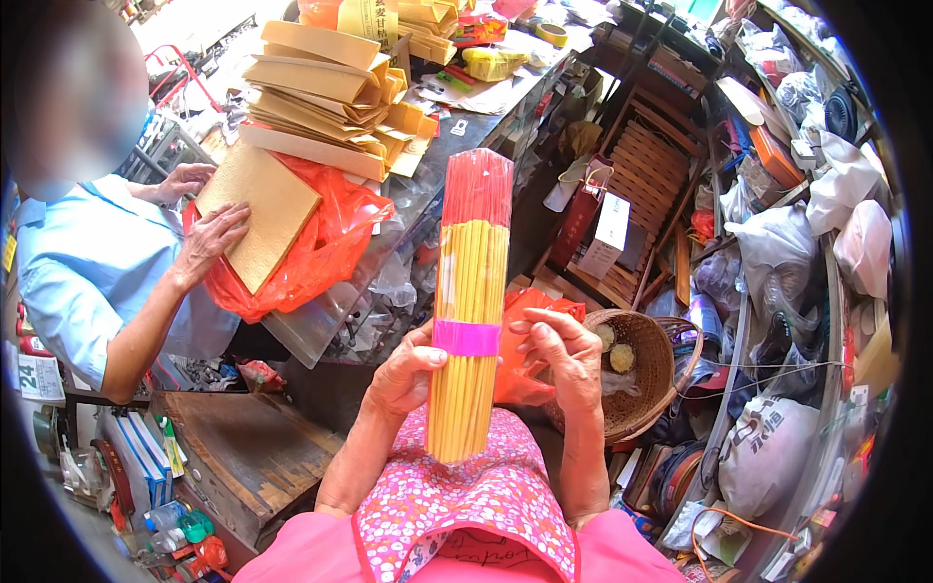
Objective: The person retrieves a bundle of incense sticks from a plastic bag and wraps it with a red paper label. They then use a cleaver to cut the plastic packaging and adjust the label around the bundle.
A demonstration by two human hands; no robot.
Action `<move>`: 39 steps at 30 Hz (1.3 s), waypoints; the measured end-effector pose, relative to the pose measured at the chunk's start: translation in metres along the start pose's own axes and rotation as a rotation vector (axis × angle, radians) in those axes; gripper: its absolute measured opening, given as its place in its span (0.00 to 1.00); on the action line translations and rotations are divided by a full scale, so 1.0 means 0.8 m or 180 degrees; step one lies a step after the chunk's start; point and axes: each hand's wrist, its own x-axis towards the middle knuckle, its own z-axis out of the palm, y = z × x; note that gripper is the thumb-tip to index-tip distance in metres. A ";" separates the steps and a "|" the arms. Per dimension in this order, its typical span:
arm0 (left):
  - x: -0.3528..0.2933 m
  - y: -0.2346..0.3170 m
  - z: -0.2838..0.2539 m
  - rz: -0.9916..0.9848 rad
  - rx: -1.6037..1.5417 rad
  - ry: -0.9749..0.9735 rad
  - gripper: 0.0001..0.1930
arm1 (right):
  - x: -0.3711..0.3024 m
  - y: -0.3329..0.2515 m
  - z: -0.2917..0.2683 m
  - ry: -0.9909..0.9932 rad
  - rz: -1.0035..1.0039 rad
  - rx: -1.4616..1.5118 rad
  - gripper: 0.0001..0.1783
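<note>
Upright in front of my chest is a bundle of incense sticks [468, 282], yellow along most of its length with red upper ends. Clear wrapping covers it, and a magenta band [466, 338] goes round its lower half. My left hand [403, 374] grips the bundle from the left at the band, thumb in front. Just right of the bundle, my right hand [567, 355] is raised with its fingers loosely bent and apart. Behind the bundle and beside my right hand is a red plastic bag [525, 381]; its contents are hidden.
Across the counter's left side, a person in a light blue shirt [117, 257] rests both hands on a tan paper stack [260, 209] over a red bag [326, 257]. More folded paper [326, 87] is piled behind. A wicker basket [637, 413] stands right; bagged goods crowd the shelves [743, 360].
</note>
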 end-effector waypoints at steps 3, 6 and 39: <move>0.001 0.003 -0.010 -0.0223 -0.0410 -0.0313 0.41 | -0.002 0.066 -0.032 0.0532 0.0323 -0.0525 0.16; 0.006 0.006 -0.008 -0.0282 -0.0744 -0.0416 0.41 | -0.056 0.179 -0.056 0.0249 0.0774 -0.2118 0.32; 0.068 -0.050 -0.002 -0.0139 -0.1648 0.0870 0.25 | -0.052 -0.062 0.043 0.0584 -0.2615 -0.3776 0.21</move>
